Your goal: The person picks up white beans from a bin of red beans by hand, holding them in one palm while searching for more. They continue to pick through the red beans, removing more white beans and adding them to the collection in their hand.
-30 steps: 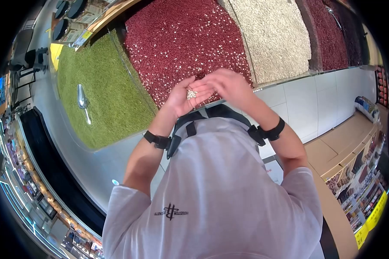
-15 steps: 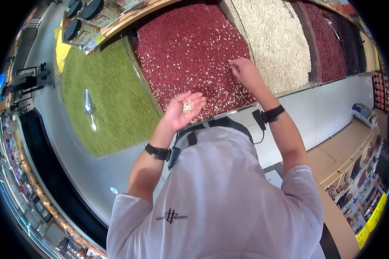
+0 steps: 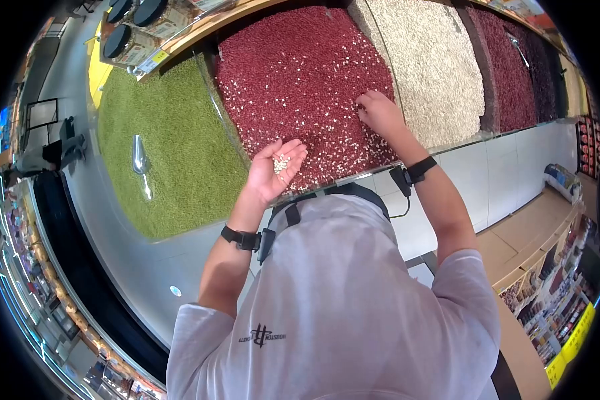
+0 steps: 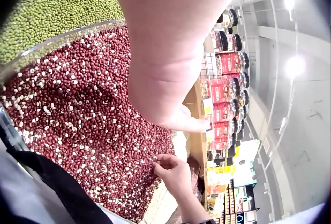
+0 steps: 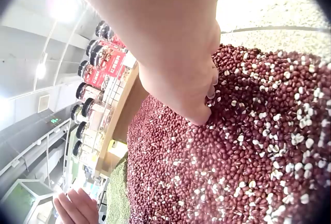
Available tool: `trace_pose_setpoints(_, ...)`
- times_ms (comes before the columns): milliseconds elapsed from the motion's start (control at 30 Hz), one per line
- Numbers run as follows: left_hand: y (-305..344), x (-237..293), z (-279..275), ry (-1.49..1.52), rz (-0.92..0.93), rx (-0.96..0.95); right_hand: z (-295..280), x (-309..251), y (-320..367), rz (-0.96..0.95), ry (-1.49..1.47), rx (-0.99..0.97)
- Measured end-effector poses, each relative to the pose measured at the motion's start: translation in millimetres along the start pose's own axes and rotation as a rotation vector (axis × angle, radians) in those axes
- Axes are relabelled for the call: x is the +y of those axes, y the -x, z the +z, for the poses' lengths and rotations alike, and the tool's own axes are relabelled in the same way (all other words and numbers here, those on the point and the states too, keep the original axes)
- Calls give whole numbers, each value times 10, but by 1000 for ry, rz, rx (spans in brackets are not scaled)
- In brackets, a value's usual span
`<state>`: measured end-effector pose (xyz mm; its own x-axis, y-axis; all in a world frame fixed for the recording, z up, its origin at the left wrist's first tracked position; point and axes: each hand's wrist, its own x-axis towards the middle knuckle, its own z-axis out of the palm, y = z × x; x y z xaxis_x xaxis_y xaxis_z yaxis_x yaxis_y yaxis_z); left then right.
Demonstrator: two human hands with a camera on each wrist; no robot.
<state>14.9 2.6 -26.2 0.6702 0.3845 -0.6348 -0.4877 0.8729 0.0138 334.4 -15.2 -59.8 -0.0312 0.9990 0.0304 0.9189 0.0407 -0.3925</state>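
Note:
White grains (image 3: pixel 281 163) lie in a small heap on the upturned palm of my left hand (image 3: pixel 271 175), its fingers extended above the near left part of the red bean bin (image 3: pixel 280 60). Over the right side of the same bin, my right hand (image 3: pixel 381 115) has its fingers bent down at the beans, and the right wrist view shows thumb and fingertips (image 5: pixel 211 97) pinching a white grain at the surface. Many white grains are scattered among the red beans (image 5: pixel 170 157), thickest along the near edge.
A bin of green beans (image 3: pixel 173 147) with a metal scoop (image 3: pixel 139 155) stands at left. To the right are a bin of white grains (image 3: pixel 433 67) and darker bins. Lidded jars (image 3: pixel 130 45) line a wooden shelf at the back left. A person (image 3: pixel 63 150) is in the aisle.
My hands were together over the bin's near edge; then the right hand moved away to the beans at right. The left hand has shifted slightly left, still holding the grains.

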Motion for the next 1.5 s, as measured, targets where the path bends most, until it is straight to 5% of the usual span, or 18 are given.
trace_pose_setpoints(1067,-84,-310,32,-58,5,58,73,111,106,-88,-24,118)
trace_pose_setpoints(1167,-102,-360,58,-58,-10,52,-110,-37,152,-10,-155,197)
trace_pose_setpoints(1333,-160,-510,322,-164,-17,121,-533,-816,371,-238,-566,131)
trace_pose_setpoints(1367,-258,-485,115,-150,-46,-40,-524,-935,427,-278,-575,63)
trace_pose_setpoints(1433,-245,-518,229,-149,-50,-67,-451,-1062,484,-393,-553,68)
trace_pose_setpoints(1500,-201,-547,356,-208,-4,-37,-465,-1039,446,-309,-579,114)
